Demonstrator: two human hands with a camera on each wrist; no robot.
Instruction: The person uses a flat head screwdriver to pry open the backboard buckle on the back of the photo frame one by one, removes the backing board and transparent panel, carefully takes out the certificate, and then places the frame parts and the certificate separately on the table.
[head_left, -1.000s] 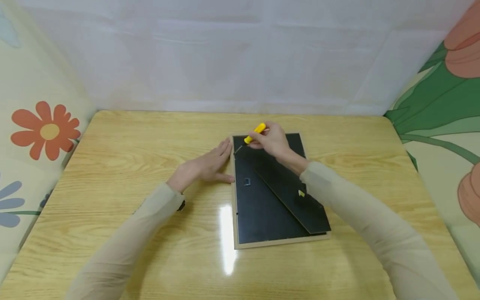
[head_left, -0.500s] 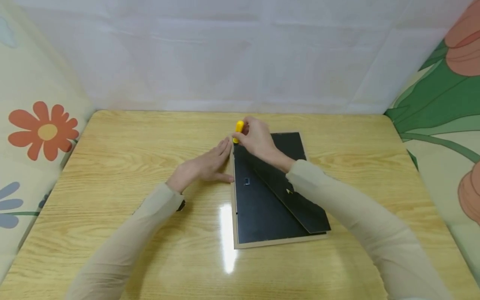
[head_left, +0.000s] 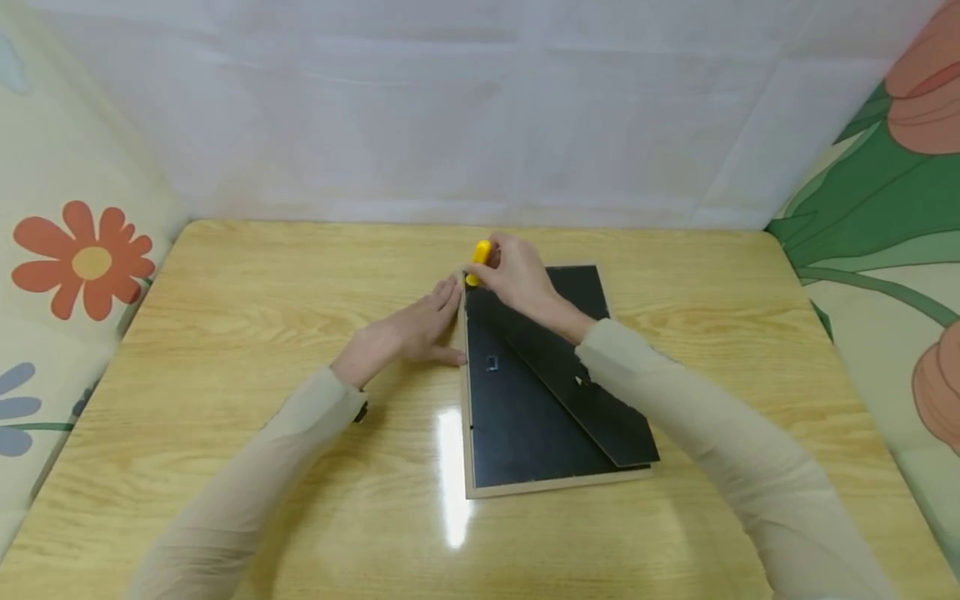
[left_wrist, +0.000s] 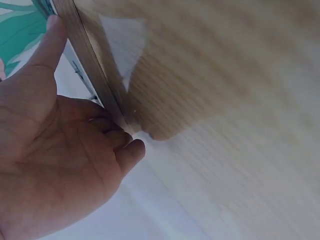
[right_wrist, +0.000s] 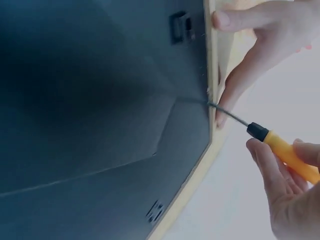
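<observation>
A picture frame (head_left: 525, 442) lies face down, its black backing up and its light wooden rim showing. My right hand (head_left: 521, 275) grips a screwdriver (right_wrist: 287, 150) by its yellow handle at the far left corner. In the right wrist view, its thin shaft slants to the inner edge of the rim, with the tip right at the backing's border. My left hand (head_left: 408, 333) lies against the frame's left side, fingers extended and thumb spread, touching the wooden rim (left_wrist: 87, 55). A black easel stand (head_left: 600, 408) slants across the backing, partly under my right sleeve.
The frame rests on a wood-grain table (head_left: 225, 283). Small metal hangers, one near the left side (head_left: 492, 363), sit on the backing. Behind the table hangs a white sheet (head_left: 480, 117), and flower-printed panels (head_left: 90, 262) stand at both sides.
My right hand has moved left with the screwdriver, and its handle now stands steeper over the frame's corner. My left hand has stayed against the frame's side.
</observation>
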